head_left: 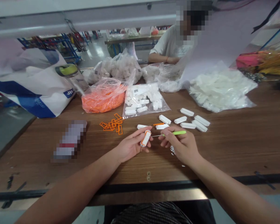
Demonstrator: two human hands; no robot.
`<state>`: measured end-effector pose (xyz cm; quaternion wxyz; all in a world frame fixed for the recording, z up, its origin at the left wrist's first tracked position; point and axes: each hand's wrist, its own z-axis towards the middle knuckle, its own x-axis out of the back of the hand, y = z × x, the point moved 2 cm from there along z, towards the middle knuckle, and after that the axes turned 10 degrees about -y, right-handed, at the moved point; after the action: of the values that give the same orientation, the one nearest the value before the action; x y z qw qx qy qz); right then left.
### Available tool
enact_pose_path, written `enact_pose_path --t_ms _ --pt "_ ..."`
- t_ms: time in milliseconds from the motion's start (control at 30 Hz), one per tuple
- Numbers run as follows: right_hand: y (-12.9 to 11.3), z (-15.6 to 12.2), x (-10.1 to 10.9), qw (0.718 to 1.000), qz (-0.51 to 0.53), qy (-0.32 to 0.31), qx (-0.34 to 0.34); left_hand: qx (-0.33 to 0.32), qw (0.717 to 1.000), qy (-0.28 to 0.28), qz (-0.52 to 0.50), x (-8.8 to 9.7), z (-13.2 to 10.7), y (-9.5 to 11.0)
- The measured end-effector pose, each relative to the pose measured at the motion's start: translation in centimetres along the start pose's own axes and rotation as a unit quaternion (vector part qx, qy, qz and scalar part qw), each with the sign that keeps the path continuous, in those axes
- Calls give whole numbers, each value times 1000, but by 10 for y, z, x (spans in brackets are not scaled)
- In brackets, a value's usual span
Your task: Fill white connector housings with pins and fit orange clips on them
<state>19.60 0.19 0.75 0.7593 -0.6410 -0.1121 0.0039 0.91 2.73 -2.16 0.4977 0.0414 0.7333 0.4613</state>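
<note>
My left hand (pixel 130 145) is closed on a white plastic connector housing (pixel 145 138) with an orange frame around its gridded face. My right hand (pixel 184 146) pinches a thin metal pick with a bright green handle (pixel 179 133). The pick's tip reaches the right side of the housing; whether it goes in cannot be made out. Just beyond my hands lie several white housings (pixel 187 112) and a tool with an orange handle (pixel 158 124). Loose orange frames (pixel 112 123) make a small heap to the left. Small white bits (pixel 172 150) lie partly behind my right hand.
Farther back are a bag of orange frames (pixel 102 96), an open bag of white housings (pixel 143 99) and a large bag of white parts (pixel 221 90). A phone-like object (pixel 71 140), pixelated, lies left, near a bottle (pixel 71 73). Another person (pixel 165 46) sits across the table.
</note>
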Motion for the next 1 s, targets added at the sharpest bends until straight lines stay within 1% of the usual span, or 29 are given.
enact_pose_path --t_ms 133,200,367,533,633,833,1000 --pt "1 -6 -3 993 -105 -30 52 5 999 27 38 -3 -1 -1" --pt "-1 -6 -3 991 -121 -27 59 10 998 23 49 -4 -1 0" --pt "-6 -3 -2 998 -55 -1 18 37 997 -6 60 -5 0 2" --pt "-8 -2 0 999 -29 13 1 61 995 -24 76 -6 0 2" --pt "-9 -2 3 1000 -16 13 -10 57 996 -23 72 -7 0 2" --pt "-10 -1 6 999 -4 35 7 40 996 -17 75 -7 0 1" --pt "-8 -5 3 998 -48 27 33 35 994 -20 98 -7 0 0"
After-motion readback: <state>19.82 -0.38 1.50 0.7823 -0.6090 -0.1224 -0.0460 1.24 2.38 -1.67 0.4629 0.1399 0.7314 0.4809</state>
